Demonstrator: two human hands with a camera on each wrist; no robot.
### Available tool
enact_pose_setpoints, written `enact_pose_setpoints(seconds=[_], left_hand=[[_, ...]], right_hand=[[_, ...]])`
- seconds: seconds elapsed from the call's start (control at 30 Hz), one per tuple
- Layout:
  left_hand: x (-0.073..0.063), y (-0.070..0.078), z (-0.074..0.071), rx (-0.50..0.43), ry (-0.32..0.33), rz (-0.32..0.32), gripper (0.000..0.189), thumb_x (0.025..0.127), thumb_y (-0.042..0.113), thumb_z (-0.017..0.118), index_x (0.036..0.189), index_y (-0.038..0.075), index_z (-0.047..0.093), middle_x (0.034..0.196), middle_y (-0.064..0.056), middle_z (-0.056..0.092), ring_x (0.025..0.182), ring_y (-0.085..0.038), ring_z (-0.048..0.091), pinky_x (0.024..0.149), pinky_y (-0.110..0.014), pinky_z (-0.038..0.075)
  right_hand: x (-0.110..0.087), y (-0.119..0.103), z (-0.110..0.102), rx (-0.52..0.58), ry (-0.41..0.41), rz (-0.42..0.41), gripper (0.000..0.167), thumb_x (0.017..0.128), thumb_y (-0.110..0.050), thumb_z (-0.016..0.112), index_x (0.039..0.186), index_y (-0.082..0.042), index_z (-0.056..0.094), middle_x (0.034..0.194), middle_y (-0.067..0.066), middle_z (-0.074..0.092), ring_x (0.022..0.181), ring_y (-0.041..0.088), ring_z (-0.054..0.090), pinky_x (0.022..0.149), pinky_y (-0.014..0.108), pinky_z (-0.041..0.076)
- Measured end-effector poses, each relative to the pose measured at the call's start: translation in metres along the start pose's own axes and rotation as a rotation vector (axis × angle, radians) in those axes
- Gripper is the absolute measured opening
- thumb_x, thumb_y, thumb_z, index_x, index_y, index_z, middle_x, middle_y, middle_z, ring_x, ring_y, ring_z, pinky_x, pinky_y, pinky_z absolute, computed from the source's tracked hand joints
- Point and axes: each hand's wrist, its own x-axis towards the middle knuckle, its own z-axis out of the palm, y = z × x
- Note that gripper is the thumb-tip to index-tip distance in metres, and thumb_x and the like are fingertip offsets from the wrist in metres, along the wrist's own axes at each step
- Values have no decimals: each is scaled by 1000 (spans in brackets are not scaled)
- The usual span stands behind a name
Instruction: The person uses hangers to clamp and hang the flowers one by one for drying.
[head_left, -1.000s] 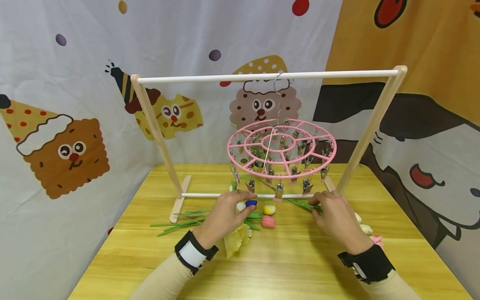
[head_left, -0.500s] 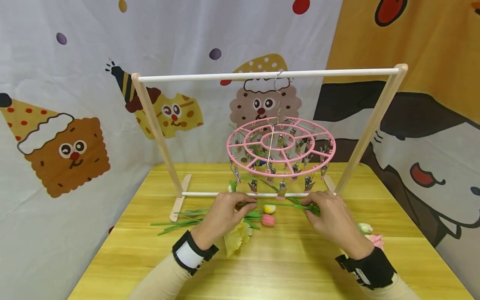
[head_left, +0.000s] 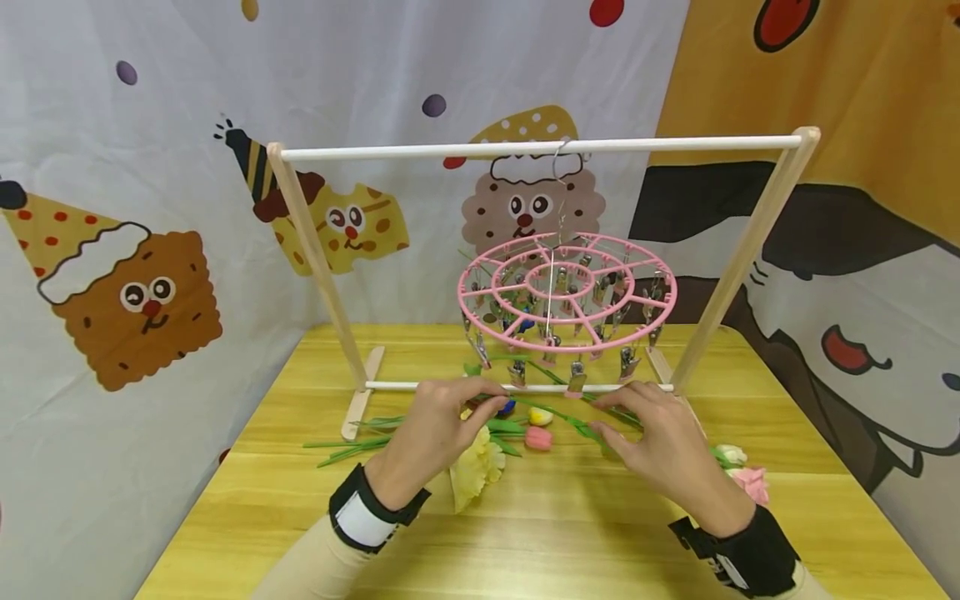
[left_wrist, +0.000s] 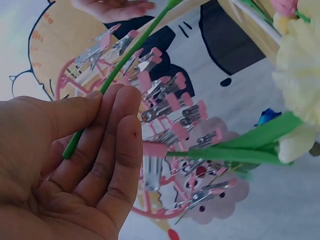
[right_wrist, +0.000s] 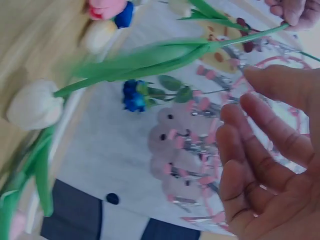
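In the head view my left hand point(head_left: 438, 425) pinches the end of a green stem between thumb and fingers. That stem point(left_wrist: 135, 47) belongs to a white artificial tulip point(right_wrist: 35, 105), its bloom pointing away to the right. Beside the tulip's leaves is my right hand point(head_left: 660, 433), fingers spread and nothing gripped in the right wrist view. Behind both hands hangs a round pink clip hanger point(head_left: 566, 350) with metal clips. A blue rose point(right_wrist: 132, 95) and another white tulip point(left_wrist: 295, 142) hang from its clips.
A wooden frame with a white top rod point(head_left: 420, 152) carries the hanger; its lower rod point(head_left: 393, 386) runs just behind the hands. A yellow flower point(head_left: 472, 475), a pink tulip point(head_left: 537, 438) and a yellow-white tulip point(head_left: 540, 416) lie on the table. A pink flower point(head_left: 750, 483) lies right.
The left hand has taken hold of the tulip's stem end, which now stretches between the hands. The right hand has loosened its fingers from the stem. The hanger has turned slightly.
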Motion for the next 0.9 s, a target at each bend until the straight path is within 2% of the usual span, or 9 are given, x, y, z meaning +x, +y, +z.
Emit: enact_pose_setpoints(seconds=[0.03,0.13,0.17,0.27,0.47,0.6,0.77,0.87,0.9], left_hand=[[0,1,-1,3,6,13,7,108,11,85,113,8,89,105,-5,91,79,-7,82,63,-20,61],[0,3,-2,16,27,68,8,107,8,85,114,7,88,106,-5,91,86,-11,85,71,-21,66],[0,4,-3,24,35,89,9,106,7,85,115,6,88,106,-5,90,88,-12,86,75,-20,67],[-1,8,-3,51,56,147,11,104,5,87,115,7,87,106,-4,89,93,-14,87,83,-20,69],[1,15,2,104,100,259,16,100,3,90,114,9,84,105,-4,86,92,-14,84,83,-15,67],[2,18,6,117,131,319,22,97,2,92,116,9,83,105,-4,83,90,-14,82,82,-14,65],[3,19,8,75,139,338,24,97,-1,91,117,8,82,106,-4,84,92,-14,83,84,-14,65],[4,19,9,22,134,317,27,99,-2,89,123,6,82,111,-6,86,96,-14,84,87,-14,66],[4,18,9,9,133,305,30,100,-2,89,128,5,81,111,-7,86,96,-14,85,87,-14,66]], right_hand=[[0,-2,-3,21,19,-16,35,81,-12,108,109,-20,88,100,-5,83,86,16,77,74,33,61],[3,-13,-10,108,72,-78,15,99,-28,98,105,-20,87,98,-7,84,83,11,77,74,22,60],[5,-17,-12,134,87,-102,15,106,-34,92,104,-19,87,98,-7,84,82,10,77,74,19,59],[11,-33,-14,197,114,-172,36,119,-47,68,107,-18,86,99,-4,83,78,8,74,73,14,59],[25,-56,-6,225,99,-242,40,121,-44,61,127,-13,85,114,5,82,82,10,74,69,10,54],[31,-61,2,218,78,-248,46,121,-47,56,129,-12,85,116,5,80,88,13,72,75,11,53],[36,-61,9,250,82,-269,39,121,-40,61,124,-12,87,112,4,81,88,14,74,76,10,54],[38,-61,10,256,95,-277,13,111,-19,83,119,-11,87,108,4,81,84,13,73,74,10,54],[39,-60,10,255,100,-274,13,105,-11,89,118,-10,87,107,4,81,83,13,73,73,10,54]])
